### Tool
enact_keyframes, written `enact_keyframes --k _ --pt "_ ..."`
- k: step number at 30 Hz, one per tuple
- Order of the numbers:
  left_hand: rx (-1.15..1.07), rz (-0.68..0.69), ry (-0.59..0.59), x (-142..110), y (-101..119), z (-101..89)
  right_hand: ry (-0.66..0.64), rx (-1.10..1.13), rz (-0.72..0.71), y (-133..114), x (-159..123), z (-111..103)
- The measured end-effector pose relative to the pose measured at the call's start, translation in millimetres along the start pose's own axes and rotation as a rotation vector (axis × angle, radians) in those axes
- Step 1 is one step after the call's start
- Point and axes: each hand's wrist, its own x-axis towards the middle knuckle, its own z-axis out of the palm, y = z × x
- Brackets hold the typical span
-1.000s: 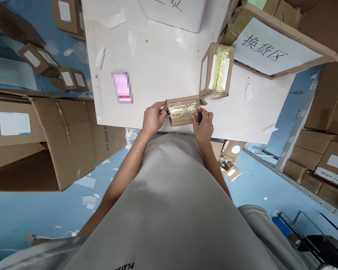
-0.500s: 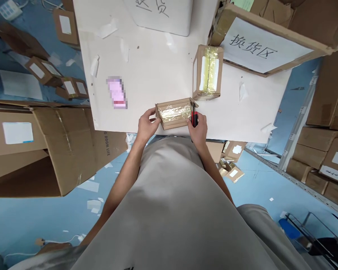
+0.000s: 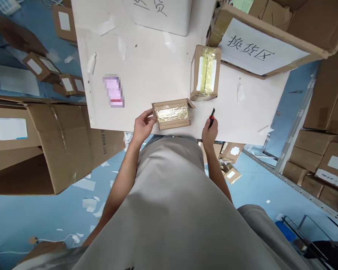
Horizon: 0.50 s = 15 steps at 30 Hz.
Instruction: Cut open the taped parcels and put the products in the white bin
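Two bare hands, one work surface, assorted cardboard. Item: small carton point(image 3: 171, 114), lying on the white table point(image 3: 157, 67) close to the person's edge, its long upper face banded with shiny clear-gold tape, a flap jutting out at its right end. Item: left hand point(image 3: 143, 125), fingers bent and thumb beneath them, touching the carton's left end (whether they pinch a flap or merely steady it, one cannot tell). Item: right hand point(image 3: 210, 132), closed around a black-and-red cutter point(image 3: 212, 118), thumb and fingers pressed to its handle, the tip pointing away from the body; hand and tool stand apart from the small carton, to its right.

Further stock on the table: one taller carton point(image 3: 205, 73), yellowish tape down its middle over white labels, set beyond the small one; one large open box point(image 3: 318, 45) at far right, bearing a white sign point(image 3: 259, 50) with handwritten characters; one white container point(image 3: 166, 17) at the far side, also lettered; one pink item point(image 3: 114, 91), pixelated, on the left; paper scraps point(image 3: 107, 26), several. Beside the table, left: one big brown box point(image 3: 70, 142), printed and open. At right: metal shelving point(image 3: 298, 189) next to stacked brown boxes point(image 3: 310, 153).
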Motion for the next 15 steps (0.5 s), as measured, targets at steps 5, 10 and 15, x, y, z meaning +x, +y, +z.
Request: enact_keyframes --k 5,10,15 --pt "-0.101 -0.128 0.049 8 -21 -4.6 -0.045 -0.142 0.281 37 37 -7" --pt "-0.078 -0.291 0.074 30 -53 -10.6 0.025 -0.097 -0.110 -8 29 -10" --pt "-0.044 -0.460 0.017 54 -77 -1.3 -0.052 -0.071 -0.314 -94 11 12"
